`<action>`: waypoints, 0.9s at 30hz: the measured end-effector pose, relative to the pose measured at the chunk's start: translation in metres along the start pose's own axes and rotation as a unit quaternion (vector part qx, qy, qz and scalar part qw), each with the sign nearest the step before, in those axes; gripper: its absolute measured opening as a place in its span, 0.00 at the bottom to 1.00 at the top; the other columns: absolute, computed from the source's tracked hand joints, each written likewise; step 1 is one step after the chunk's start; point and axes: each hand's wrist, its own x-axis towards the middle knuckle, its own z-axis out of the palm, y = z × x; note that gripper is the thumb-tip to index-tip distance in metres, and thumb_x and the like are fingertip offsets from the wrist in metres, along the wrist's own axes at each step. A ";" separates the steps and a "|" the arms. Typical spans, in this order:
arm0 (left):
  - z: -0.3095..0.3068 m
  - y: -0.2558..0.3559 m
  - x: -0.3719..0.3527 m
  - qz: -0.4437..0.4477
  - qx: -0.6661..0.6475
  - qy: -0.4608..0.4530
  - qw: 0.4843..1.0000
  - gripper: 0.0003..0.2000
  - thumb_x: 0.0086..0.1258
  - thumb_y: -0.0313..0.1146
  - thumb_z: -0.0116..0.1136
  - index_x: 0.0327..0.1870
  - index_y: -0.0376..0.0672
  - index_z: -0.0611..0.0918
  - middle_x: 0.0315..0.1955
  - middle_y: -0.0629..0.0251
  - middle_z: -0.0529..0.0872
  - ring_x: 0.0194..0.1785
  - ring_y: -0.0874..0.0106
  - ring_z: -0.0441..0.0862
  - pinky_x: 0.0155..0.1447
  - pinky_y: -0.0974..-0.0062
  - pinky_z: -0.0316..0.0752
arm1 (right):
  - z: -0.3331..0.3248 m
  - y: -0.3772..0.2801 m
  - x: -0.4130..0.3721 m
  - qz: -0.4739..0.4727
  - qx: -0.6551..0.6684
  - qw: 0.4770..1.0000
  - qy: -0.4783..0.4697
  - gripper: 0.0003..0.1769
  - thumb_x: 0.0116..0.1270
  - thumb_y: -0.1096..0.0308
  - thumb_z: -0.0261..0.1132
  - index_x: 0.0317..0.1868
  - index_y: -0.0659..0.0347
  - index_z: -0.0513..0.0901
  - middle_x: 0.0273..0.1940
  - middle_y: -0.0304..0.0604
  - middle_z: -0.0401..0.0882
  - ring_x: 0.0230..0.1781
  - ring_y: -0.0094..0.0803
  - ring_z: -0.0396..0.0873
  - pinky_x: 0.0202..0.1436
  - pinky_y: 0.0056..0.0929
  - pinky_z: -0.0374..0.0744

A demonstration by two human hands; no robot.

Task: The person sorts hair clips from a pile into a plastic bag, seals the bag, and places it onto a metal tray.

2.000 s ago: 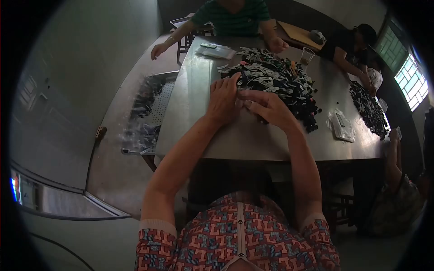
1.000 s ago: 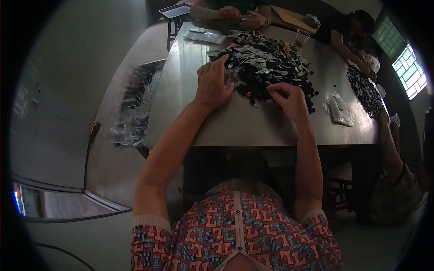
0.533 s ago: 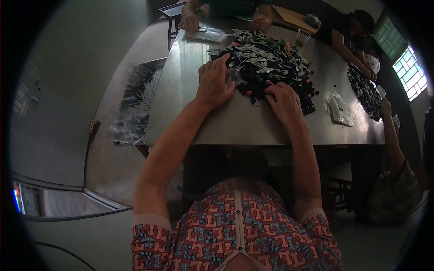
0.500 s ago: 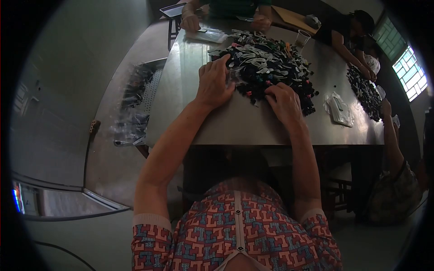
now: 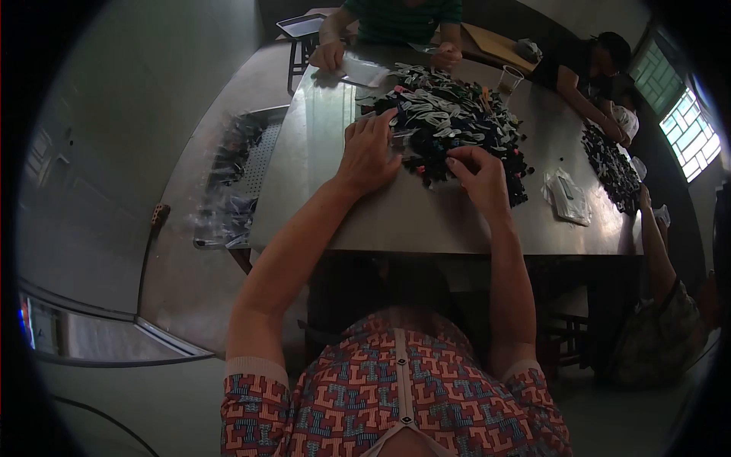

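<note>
A big heap of small black, white and coloured pieces (image 5: pixel 457 114), which look like hair clips, lies on the metal table (image 5: pixel 365 225). At the heap's left edge, my left hand (image 5: pixel 368 156) holds a clear plastic bag (image 5: pixel 400 140) between thumb and fingers; the fingers partly hide it. My right hand (image 5: pixel 485 181) is at the near side of the heap, thumb and forefinger pinched over dark pieces. Whatever sits between those fingertips is too small to name.
A stack of clear bags (image 5: pixel 566 196) lies to the right. A second heap (image 5: pixel 611 166) is at the right edge. Across the table, a person (image 5: pixel 407 21) handles bags; others work at right. A plastic cup (image 5: pixel 509 79) stands behind the heap. A tray of filled bags (image 5: pixel 228 221) is at left.
My right hand has turned, and its thumb and forefinger now come together over the heap. My left hand stays at the bag. The person opposite has shifted a hand over the bags.
</note>
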 end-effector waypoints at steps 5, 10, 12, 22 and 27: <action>-0.001 0.002 0.000 -0.014 -0.006 -0.020 1.000 0.39 0.52 0.31 0.70 0.70 0.41 0.68 0.42 0.64 0.79 0.53 0.60 0.75 0.64 0.59 0.65 | 0.013 -0.031 0.008 0.015 0.112 0.991 -0.078 0.10 0.68 0.69 0.72 0.48 0.61 0.88 0.34 0.29 0.84 0.32 0.12 0.75 0.35 0.16 0.72; 0.000 0.001 0.000 -0.007 -0.002 -0.021 1.000 0.40 0.52 0.31 0.70 0.71 0.40 0.67 0.43 0.63 0.79 0.54 0.59 0.76 0.64 0.58 0.65 | 0.021 -0.040 0.028 0.011 0.168 0.973 -0.155 0.12 0.66 0.69 0.72 0.48 0.63 0.88 0.34 0.30 0.84 0.32 0.12 0.74 0.35 0.16 0.71; -0.001 0.001 -0.001 -0.002 0.000 -0.021 1.000 0.41 0.52 0.31 0.70 0.71 0.40 0.67 0.44 0.63 0.80 0.54 0.59 0.76 0.64 0.58 0.66 | 0.018 -0.050 0.031 0.030 0.151 0.977 -0.148 0.12 0.66 0.69 0.72 0.48 0.63 0.88 0.34 0.30 0.84 0.32 0.12 0.74 0.35 0.16 0.71; 0.000 0.001 0.000 -0.001 0.011 -0.022 1.000 0.42 0.50 0.31 0.71 0.71 0.39 0.67 0.47 0.58 0.80 0.56 0.56 0.77 0.64 0.57 0.66 | 0.012 -0.060 0.041 0.031 0.064 0.958 -0.276 0.11 0.66 0.66 0.72 0.44 0.64 0.88 0.32 0.31 0.85 0.29 0.13 0.75 0.34 0.16 0.72; 0.000 0.001 0.000 0.014 0.022 -0.019 0.999 0.40 0.52 0.31 0.69 0.71 0.38 0.67 0.50 0.54 0.80 0.57 0.54 0.76 0.64 0.56 0.66 | 0.029 -0.054 0.039 0.027 0.100 0.969 -0.225 0.09 0.66 0.66 0.71 0.41 0.63 0.89 0.31 0.31 0.85 0.28 0.13 0.76 0.32 0.17 0.73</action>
